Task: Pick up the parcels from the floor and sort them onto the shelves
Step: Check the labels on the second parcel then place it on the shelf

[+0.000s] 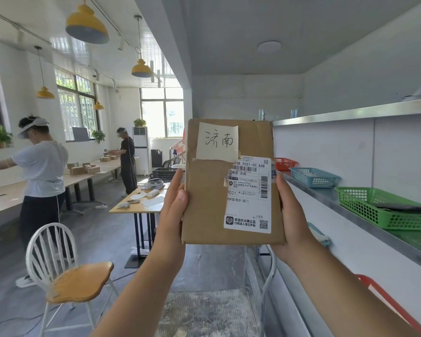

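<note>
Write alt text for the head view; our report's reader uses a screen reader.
Both hands, left hand and right hand, hold a brown parcel upright, showing a handwritten note and shipping label. Coloured baskets sit on a steel shelf at right.

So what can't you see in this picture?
Head view only:
- The back of the parcel, and the fingers behind it.
- The small print on its shipping label: too small.
- What lies in the green basket: cut off by the right edge.
- The floor parcels: out of frame.
</note>
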### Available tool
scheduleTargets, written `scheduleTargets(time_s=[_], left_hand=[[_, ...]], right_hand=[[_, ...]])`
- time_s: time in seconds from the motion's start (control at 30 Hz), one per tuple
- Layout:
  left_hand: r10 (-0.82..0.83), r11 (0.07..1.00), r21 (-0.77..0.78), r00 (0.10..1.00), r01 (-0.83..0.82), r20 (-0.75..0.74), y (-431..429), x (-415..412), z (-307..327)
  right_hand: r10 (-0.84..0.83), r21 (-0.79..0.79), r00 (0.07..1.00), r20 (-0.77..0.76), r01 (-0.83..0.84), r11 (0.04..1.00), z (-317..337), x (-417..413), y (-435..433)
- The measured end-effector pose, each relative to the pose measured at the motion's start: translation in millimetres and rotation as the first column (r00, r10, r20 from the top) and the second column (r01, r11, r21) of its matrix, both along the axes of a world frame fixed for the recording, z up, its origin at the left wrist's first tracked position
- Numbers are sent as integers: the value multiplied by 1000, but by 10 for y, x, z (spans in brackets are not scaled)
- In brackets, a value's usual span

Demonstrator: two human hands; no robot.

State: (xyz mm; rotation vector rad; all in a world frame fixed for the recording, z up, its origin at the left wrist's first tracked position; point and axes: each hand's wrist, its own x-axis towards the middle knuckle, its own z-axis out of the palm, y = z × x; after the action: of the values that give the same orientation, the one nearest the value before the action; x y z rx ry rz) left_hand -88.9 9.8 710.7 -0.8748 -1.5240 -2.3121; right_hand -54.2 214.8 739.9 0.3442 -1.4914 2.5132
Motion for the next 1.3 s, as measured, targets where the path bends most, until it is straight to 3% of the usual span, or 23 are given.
scheduleTargets(time_s=[0.27, 0.53, 0.77, 1.13, 1.3], left_hand=[[-121, 991, -74, 984, 112, -128, 3, 111, -15], [-141, 989, -53, 989, 139, -50, 33, -23, -176], [-260, 962, -90, 966, 259, -7, 307, -112, -451], [-528, 847, -77, 849, 526, -3, 1215, 314, -593], [-599, 797, -88, 801, 597, 0, 1588, 794, -530]], right_hand=[[-30, 37, 996, -85, 33, 999, -139, 118, -8], [-129, -32, 989, -70, 127, 991, -376, 148, -2], [-243, 2, 970, -7, 243, 970, -578, 359, 177], [-570, 16, 816, 95, 572, 820, -626, 1374, 693], [-628, 6, 774, 85, 630, 777, -553, 1993, 922]])
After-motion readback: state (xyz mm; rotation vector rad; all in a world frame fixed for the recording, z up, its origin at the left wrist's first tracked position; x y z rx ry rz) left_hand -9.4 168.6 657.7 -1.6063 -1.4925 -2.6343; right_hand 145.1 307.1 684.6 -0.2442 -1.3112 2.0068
